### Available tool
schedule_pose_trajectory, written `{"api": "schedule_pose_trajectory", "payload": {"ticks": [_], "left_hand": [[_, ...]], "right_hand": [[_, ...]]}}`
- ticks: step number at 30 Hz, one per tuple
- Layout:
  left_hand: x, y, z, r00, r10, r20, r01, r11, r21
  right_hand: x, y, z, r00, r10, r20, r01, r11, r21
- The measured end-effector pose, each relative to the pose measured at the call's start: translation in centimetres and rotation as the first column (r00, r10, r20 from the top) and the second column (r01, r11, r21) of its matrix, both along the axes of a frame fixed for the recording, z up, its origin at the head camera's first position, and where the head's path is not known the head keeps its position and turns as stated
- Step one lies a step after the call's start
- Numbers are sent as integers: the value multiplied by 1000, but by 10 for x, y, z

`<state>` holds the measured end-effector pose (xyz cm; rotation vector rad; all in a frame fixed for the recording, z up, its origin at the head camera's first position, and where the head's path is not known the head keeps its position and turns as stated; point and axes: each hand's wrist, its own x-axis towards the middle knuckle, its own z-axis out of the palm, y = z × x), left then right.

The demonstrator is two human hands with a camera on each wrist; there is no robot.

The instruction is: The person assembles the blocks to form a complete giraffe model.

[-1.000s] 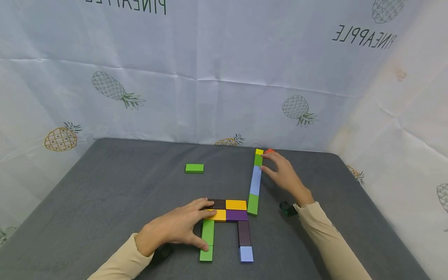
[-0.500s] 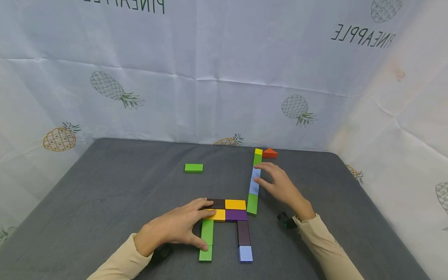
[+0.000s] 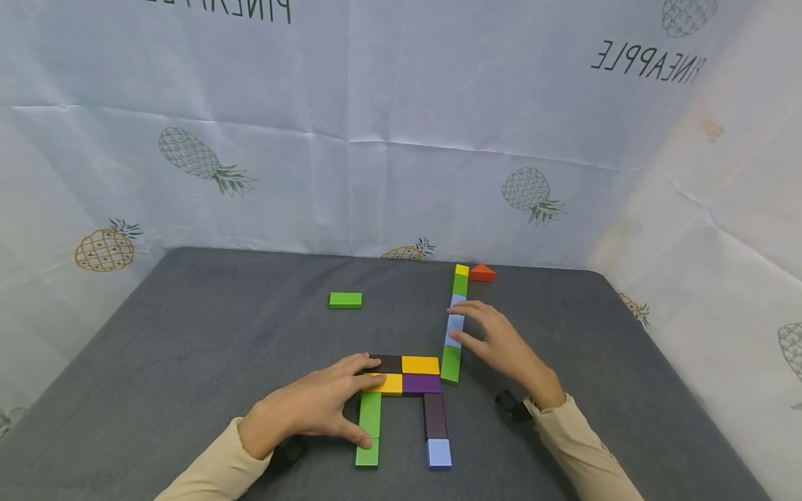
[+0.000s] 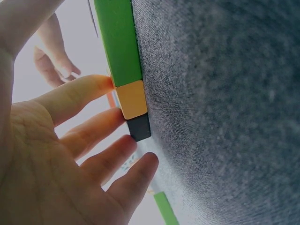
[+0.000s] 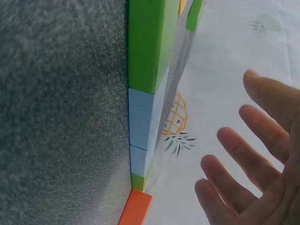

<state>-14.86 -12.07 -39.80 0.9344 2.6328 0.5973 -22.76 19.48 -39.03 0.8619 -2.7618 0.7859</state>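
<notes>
My left hand (image 3: 316, 403) lies along the left side of a flat block figure, fingers extended. Its fingertips are at a dark block (image 3: 390, 364) and a yellow block (image 3: 393, 385), its thumb at a lower green block (image 3: 367, 457). A purple block (image 3: 422, 384) and another yellow one (image 3: 420, 365) complete the top; a dark brown (image 3: 435, 416) and a light blue block (image 3: 439, 454) form the right leg. My right hand (image 3: 504, 344), fingers spread and holding nothing, hovers beside a line of blocks: green (image 3: 450, 365), light blue (image 5: 141, 117), green and yellow.
A red-orange triangular block (image 3: 482, 275) touches the line's far end. One green block (image 3: 345, 300) lies alone towards the back of the grey table (image 3: 219, 334). Behind and right hangs a white pineapple-print cloth (image 3: 388, 181). Dark wrist devices sit under both wrists.
My right hand has drawn back from the red-orange triangular block at the line's far end, towards the light blue blocks, uncovering the triangle. My left hand has stayed in place.
</notes>
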Motion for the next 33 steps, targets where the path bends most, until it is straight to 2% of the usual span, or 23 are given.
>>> {"api": "schedule_pose_trajectory", "payload": {"ticks": [12,19,24,29,33], "left_hand": [[-2,0,0,1000,-3,-5,3,1000,-12],[-2,-1,0,1000,-6,-6,6,1000,-6],[-3,-1,-1,999,-20,-31,20,1000,2],[-6,-3,-2,996,-30,-81,33,999,35],[-9,-7,0,993,-6,-120,13,998,62]], "right_hand": [[13,-9,0,989,123,84,-129,989,73],[19,-18,2,961,213,179,-237,963,129],[24,-24,3,938,225,265,-271,950,154],[29,-26,4,918,243,313,-308,935,176],[32,-27,5,911,252,327,-325,926,191]]}}
